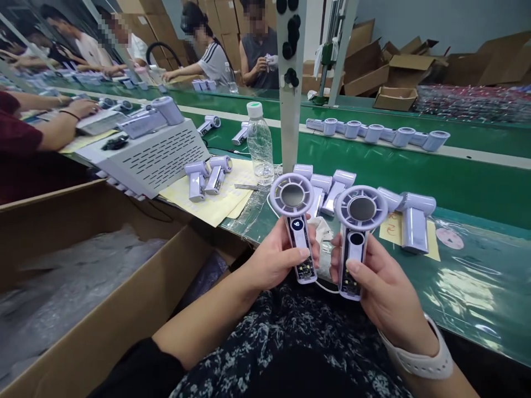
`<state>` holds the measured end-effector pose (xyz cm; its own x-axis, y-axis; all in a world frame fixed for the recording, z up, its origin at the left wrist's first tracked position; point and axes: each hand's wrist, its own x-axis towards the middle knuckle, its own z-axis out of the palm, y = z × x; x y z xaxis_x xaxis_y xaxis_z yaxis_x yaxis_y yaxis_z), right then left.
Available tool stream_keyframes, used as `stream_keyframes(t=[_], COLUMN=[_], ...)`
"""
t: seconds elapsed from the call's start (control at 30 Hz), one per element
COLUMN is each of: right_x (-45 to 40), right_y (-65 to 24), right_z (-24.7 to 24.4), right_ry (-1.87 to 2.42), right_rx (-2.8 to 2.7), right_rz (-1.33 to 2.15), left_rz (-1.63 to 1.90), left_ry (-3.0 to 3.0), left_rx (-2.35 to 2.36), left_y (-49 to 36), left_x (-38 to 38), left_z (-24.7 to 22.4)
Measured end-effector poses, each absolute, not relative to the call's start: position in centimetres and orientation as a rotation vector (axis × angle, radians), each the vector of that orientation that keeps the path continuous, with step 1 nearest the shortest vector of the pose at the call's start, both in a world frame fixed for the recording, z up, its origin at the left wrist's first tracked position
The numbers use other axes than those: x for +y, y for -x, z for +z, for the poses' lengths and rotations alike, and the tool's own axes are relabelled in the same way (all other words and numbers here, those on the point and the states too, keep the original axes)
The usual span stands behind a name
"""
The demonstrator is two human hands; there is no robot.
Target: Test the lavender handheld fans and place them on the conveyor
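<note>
Our left hand (282,251) wraps a pale-lilac plastic handheld fan with a round spoked head (292,194), thumb against its handle. Our right hand (385,282) clasps a similar lilac plastic fan with a dark oval display (362,209), just beside it. Beyond our left hand, a clear plastic bottle (260,146) stands upright on the green counter (477,282).

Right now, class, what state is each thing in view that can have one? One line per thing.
Left hand: closed in a grip
Left-hand fan: held, display lit
Right hand: closed in a grip
Right-hand fan: held, display dark
Bottle: upright, capped
Nearest cardboard box: open
Wristband: worn
</note>
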<state>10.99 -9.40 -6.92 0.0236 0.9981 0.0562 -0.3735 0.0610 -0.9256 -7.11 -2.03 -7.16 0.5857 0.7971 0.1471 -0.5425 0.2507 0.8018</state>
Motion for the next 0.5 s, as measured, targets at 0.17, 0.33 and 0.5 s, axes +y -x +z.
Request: stream_keyframes(t=[0.17, 0.33, 0.5], right_x=[-8.76, -8.77, -8.74], right_y=[-10.81, -11.02, -11.24], right_z=[-7.03, -6.81, -7.03], right_ry=[0.924, 0.891, 0.894], right_rx=[-0.904, -0.89, -0.899], right_rz=[1.351, 1.374, 1.378], left_rz=[0.896, 0.924, 0.897], left_ry=[-0.952, -0.915, -0.893], left_rx=[0.356, 0.345, 0.342], left_y=[7.68, 7.57, 7.49], left_x=[-2.12, -2.11, -1.89], left_z=[-7.3, -7.19, -7.38])
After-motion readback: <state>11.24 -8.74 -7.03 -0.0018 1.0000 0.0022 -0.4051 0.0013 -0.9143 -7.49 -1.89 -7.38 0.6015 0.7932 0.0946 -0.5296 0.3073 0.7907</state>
